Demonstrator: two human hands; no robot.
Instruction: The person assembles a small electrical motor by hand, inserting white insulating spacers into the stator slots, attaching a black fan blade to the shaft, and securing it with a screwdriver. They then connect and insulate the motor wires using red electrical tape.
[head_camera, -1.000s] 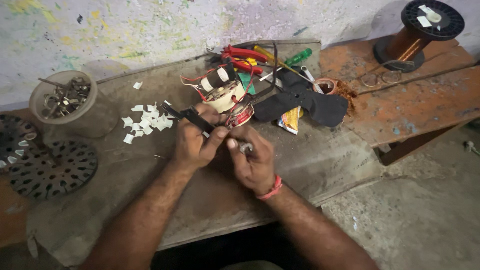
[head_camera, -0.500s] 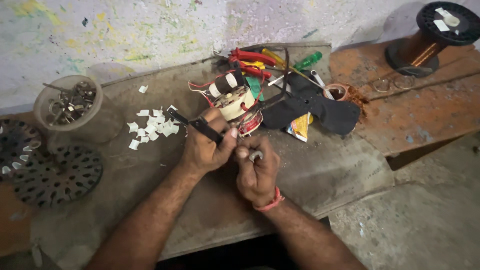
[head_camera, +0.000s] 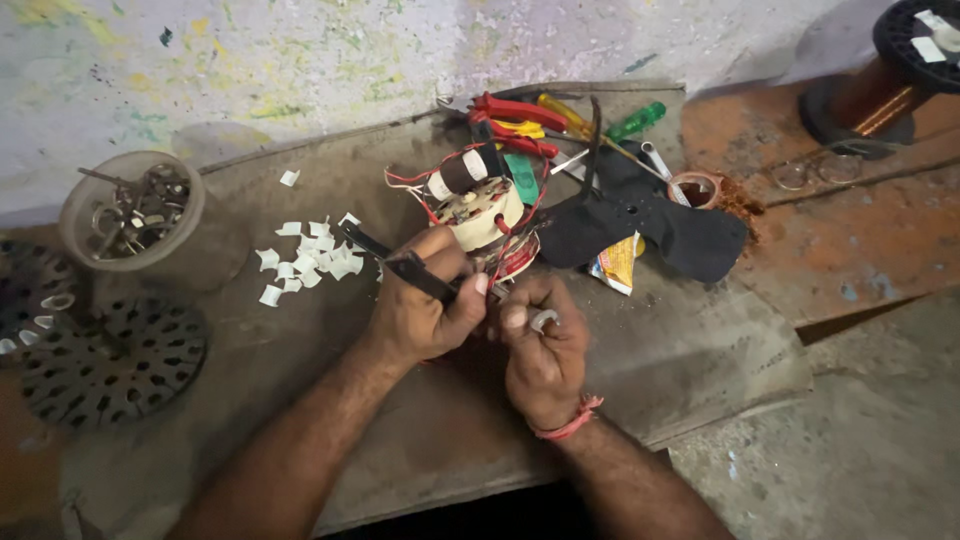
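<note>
Left hand (head_camera: 420, 305) has drawn back a little from the motor coil (head_camera: 485, 215) since a second ago, fist clamped on a dark tool (head_camera: 400, 262), right hand (head_camera: 545, 345) pinching a white slip (head_camera: 543, 320) beside it, wrists low on the bench (head_camera: 640, 350), paper scraps (head_camera: 305, 255) left.

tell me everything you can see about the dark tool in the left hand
The dark tool is a slim, black, metal-looking pair of blades or handles, like small scissors or pliers; which one is unclear. It lies slanted, its far end pointing up-left toward the white paper scraps, its near end buried in the left hand, whose thumb and fingers clamp it. Its working tip is hidden by the fingers, close beside the right hand.
</note>
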